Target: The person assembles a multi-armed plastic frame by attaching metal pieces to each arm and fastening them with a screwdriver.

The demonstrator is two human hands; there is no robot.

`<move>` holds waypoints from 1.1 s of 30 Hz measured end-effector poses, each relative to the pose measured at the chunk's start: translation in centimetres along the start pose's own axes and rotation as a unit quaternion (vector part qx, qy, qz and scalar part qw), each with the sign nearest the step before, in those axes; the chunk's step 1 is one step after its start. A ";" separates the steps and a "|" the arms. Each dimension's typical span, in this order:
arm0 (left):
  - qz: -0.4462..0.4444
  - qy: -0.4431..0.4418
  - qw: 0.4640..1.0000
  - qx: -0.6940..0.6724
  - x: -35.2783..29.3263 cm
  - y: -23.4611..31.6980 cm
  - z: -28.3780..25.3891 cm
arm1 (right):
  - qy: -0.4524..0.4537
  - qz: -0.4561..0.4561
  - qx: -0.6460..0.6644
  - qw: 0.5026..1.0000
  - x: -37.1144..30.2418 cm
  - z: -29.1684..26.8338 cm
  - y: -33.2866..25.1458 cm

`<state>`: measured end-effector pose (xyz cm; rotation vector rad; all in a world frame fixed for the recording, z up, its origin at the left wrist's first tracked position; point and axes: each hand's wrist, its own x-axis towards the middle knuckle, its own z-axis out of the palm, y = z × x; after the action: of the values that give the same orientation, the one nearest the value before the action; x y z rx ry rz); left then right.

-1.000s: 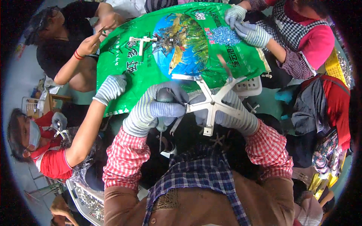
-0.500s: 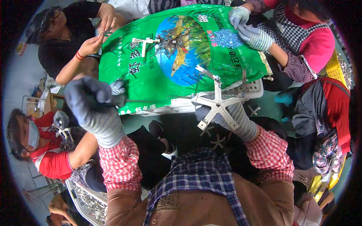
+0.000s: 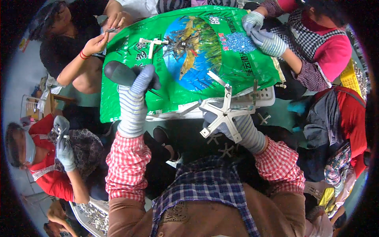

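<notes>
My left hand (image 3: 138, 91), in a striped grey glove, is closed around a screwdriver-like tool (image 3: 118, 73). Its fat dark grey handle points left, and a thin dark shaft shows on the other side of the fist. My right hand (image 3: 246, 128), gloved alike, grips a star-shaped pale metal bracket (image 3: 225, 113) from beneath, at the near edge of a green printed sack (image 3: 118, 102). Some of the star's arms carry jointed end pieces; most of the right fingers are hidden behind it. On the sack lie an angled white metal piece (image 3: 151, 46) and a heap of small dark parts (image 3: 182, 44).
A heap of small bluish parts (image 3: 239, 42) lies near the striped gloves (image 3: 268, 39) of a person at far right. At far left, bare hands (image 3: 104, 35) hold a small part. Star-shaped pieces (image 3: 226, 150) lie below the table. A white basket (image 3: 85, 219) holds metal pieces.
My left hand has swung right and forward over the sack with the tool, whose handle now shows. The star bracket has turned slightly in my right hand, which stays near the edge.
</notes>
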<state>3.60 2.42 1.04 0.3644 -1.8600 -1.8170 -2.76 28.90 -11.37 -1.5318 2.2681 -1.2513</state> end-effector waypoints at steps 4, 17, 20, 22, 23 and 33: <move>-0.023 -0.049 0.984 0.171 -0.6 1.1 -0.6 | -0.055 0.051 0.027 0.997 -0.8 -0.3 0.3; 0.066 -0.030 0.964 -0.256 -4.1 5.2 -3.0 | -0.102 0.066 0.131 0.984 0.4 -2.9 -2.3; 0.034 -0.110 0.924 -0.365 -3.8 5.0 -3.5 | -0.079 0.110 0.277 0.951 0.7 -2.5 -2.4; -0.008 -0.092 0.912 -0.401 -3.8 4.3 -3.0 | -0.145 0.128 0.313 0.930 0.3 -1.9 -1.6; -0.008 -0.111 0.917 -0.382 -3.9 4.4 -2.8 | -0.148 0.127 0.314 0.929 0.2 -1.5 -1.3; -0.012 -0.105 0.928 -0.357 -4.2 4.2 -1.8 | -0.024 0.180 0.534 0.826 0.1 0.1 -1.3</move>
<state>8.75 3.40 4.38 -0.0794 -1.1757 -2.4617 -1.86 28.56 -10.53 -0.6490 1.2280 -1.8057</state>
